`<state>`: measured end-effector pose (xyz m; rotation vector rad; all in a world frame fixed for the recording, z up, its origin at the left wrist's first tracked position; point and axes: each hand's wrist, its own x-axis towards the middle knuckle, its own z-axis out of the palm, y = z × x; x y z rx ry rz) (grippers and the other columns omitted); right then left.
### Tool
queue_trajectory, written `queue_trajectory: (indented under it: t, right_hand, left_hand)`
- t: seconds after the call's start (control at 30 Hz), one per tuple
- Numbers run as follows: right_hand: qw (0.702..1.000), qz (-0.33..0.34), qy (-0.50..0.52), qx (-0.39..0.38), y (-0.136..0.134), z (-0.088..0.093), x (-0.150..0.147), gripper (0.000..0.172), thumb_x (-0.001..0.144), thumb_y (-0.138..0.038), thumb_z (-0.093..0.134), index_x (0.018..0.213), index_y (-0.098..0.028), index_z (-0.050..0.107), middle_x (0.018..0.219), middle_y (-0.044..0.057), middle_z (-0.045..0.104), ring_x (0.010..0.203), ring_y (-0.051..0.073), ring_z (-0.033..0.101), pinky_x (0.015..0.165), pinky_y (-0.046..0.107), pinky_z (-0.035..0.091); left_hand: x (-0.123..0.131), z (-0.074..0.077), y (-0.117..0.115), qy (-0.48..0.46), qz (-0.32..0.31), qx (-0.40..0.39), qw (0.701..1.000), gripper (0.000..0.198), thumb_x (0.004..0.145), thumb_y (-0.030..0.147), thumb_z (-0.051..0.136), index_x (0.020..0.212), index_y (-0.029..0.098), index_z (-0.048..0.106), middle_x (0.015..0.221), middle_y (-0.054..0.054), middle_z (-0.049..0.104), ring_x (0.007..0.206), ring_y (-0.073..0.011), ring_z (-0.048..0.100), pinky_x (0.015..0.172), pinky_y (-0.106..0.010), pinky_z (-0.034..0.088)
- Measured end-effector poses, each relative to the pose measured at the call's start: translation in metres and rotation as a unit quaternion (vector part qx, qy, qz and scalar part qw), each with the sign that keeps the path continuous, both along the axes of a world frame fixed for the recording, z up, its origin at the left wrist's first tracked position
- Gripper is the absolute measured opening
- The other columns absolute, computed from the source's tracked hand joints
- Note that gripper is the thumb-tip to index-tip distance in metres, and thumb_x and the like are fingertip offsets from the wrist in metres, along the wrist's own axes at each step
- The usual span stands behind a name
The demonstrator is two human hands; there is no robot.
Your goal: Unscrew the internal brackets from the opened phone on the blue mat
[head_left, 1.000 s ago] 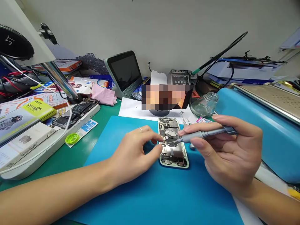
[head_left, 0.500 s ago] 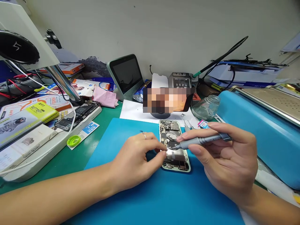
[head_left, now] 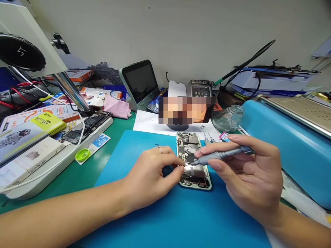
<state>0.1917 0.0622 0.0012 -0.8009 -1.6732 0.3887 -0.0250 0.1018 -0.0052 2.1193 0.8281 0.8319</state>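
Note:
An opened smartphone point(head_left: 198, 171) with a pale green frame lies face up on the blue mat point(head_left: 116, 156), its inner parts and silvery battery area bare. My right hand point(head_left: 254, 172) grips a grey precision screwdriver point(head_left: 221, 155) at a slant. The driver's tip points left, down at the phone's middle. From the left, my left hand point(head_left: 155, 174) reaches over the phone's left edge. Its thumb and index finger are pinched together right by the driver tip. Whatever sits between those fingertips is too small and hidden to make out.
Behind the phone lie more small drivers point(head_left: 208, 137) and a glass jar point(head_left: 229, 119). A display device point(head_left: 141, 82) stands at the back. Left are a microscope stand point(head_left: 72, 93), a green cap point(head_left: 82, 154) and a battery box point(head_left: 33, 137). A blue machine point(head_left: 289, 148) borders the right.

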Motion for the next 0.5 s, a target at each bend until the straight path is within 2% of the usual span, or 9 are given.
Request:
queue_trajectory:
  t: [0.5]
  right_hand:
    - [1.000,0.012,0.003,-0.010,0.0000,-0.0001,-0.0010,0.054,0.091,-0.003,0.071,0.134,-0.030,0.051,0.102,-0.001,0.076,0.092,0.014,0.079,0.075,0.022,0.069]
  left_hand:
    - [-0.0005,0.0002,-0.0008,-0.002,-0.005,0.004,1.000,0.015,0.095,0.016,0.064,0.095,0.017,0.079,0.082,0.001,0.069,0.075,-0.0107,0.060,0.068,-0.024,0.040]
